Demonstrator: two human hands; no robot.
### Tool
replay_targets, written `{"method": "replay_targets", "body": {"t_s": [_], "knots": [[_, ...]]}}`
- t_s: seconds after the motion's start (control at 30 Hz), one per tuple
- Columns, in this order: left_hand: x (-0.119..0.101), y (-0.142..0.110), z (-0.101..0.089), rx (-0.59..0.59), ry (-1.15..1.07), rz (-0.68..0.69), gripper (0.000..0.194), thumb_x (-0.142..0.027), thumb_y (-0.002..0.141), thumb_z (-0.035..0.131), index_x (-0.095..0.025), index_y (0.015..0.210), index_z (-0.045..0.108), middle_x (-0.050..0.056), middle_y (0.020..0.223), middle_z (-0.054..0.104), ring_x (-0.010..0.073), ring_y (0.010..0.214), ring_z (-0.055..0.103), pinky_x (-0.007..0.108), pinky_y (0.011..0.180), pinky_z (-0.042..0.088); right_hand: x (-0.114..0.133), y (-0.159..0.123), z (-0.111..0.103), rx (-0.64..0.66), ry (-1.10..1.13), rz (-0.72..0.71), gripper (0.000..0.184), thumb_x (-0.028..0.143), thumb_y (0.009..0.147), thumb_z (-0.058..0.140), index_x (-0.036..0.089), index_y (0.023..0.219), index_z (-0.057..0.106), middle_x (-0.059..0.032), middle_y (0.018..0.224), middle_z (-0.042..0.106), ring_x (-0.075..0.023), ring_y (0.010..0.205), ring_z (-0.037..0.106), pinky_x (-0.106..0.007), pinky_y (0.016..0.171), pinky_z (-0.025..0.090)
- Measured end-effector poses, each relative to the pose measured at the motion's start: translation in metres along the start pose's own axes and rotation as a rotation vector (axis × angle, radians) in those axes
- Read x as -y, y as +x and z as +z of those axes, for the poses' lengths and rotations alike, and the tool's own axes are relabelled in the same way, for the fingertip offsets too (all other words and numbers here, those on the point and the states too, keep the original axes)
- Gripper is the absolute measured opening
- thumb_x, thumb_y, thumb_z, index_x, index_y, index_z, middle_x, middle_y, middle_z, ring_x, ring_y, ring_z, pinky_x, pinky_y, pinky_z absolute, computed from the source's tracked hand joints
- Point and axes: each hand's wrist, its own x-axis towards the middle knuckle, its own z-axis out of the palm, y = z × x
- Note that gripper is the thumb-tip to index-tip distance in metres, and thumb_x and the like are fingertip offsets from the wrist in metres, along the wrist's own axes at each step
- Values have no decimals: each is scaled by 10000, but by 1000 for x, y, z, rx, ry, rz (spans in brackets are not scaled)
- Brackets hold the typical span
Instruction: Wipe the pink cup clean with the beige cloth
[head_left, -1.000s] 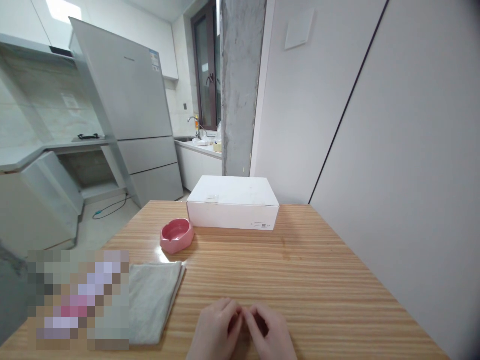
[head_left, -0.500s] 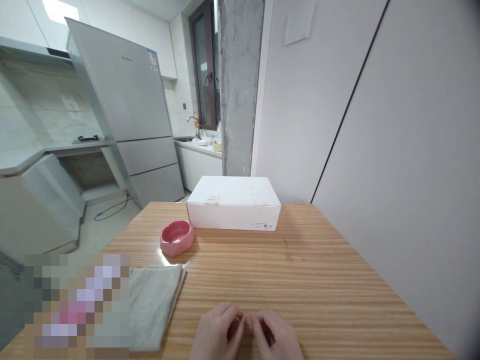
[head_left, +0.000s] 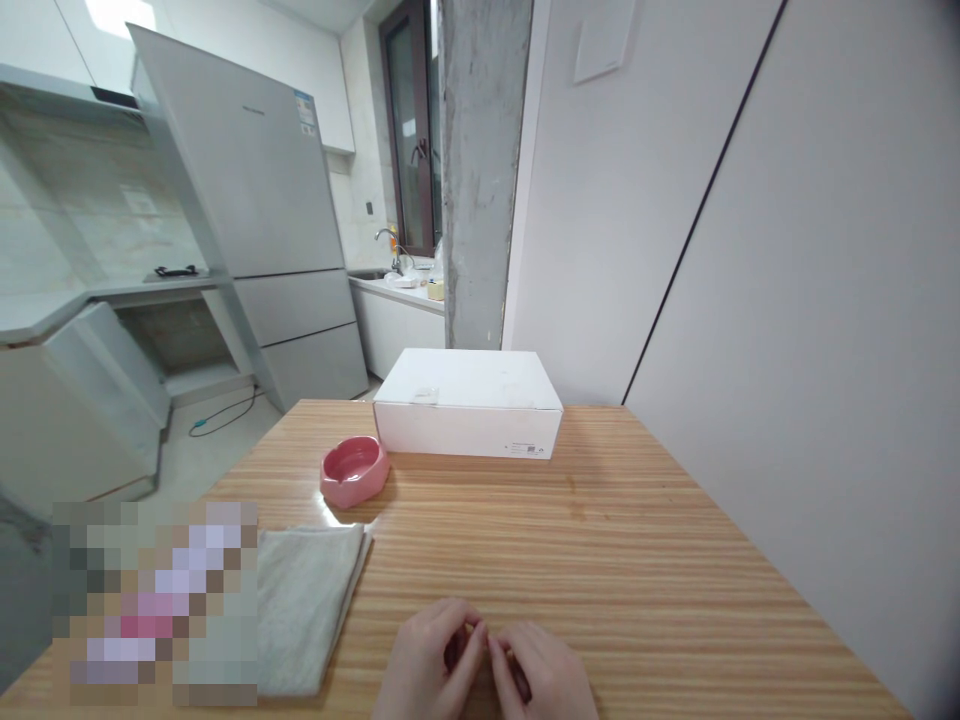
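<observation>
My left hand and my right hand rest close together at the near edge of the wooden table. Their curled fingertips meet, and no held object shows between them. Nearest to my left hand lies a folded grey cloth, a short way off and not touched. Farther ahead sit a pink ceramic dish and a closed white cardboard box, both out of reach of my fingers.
A pixelated patch hides the table's near left corner. A pale wall runs along the table's right side. Behind the box stand a concrete pillar, a silver refrigerator and a counter with a sink tap.
My fingertips have drawn closer and now meet, with the hands still low at the table's edge. The view has tilted slightly; the dish, box and cloth have not moved.
</observation>
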Motion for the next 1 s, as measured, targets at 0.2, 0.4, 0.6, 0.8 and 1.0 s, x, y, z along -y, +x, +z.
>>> {"method": "replay_targets", "body": {"t_s": [0.2,0.4,0.6,0.8,1.0], "knots": [[-2,-1,0,-15,30,22,209,-233,899,449,-187,739,575,19,647,607,126,586,574,192,540,390,-1,-3,1,0,0,-9,418,291,999,295,220,671,544,10,566,596,-122,499,599,-209,504,423],[-1,-1,0,-35,34,41,184,-202,883,467,-190,731,569,14,644,609,123,584,577,182,540,400,-5,-10,4,46,-3,1,344,239,978,338,217,710,553,0,606,609,-132,542,610,-210,543,434],[0,-1,1,-28,50,33,189,-203,886,457,-191,730,564,16,657,612,124,595,580,185,547,407,-6,-12,5,76,-14,0,330,225,972,344,213,723,560,-6,618,617,-137,555,616,-217,546,442],[0,-2,1,-42,57,50,187,-204,884,459,-192,730,565,19,648,612,127,591,581,185,540,407,-4,-9,4,34,12,14,349,255,980,346,220,711,565,1,605,616,-133,541,617,-212,531,440],[-2,-1,1,-23,63,28,192,-206,889,453,-192,738,570,21,658,608,131,599,577,190,543,403,-5,-10,2,68,58,44,358,271,981,342,218,715,577,-1,611,618,-132,549,615,-207,541,448]]}}
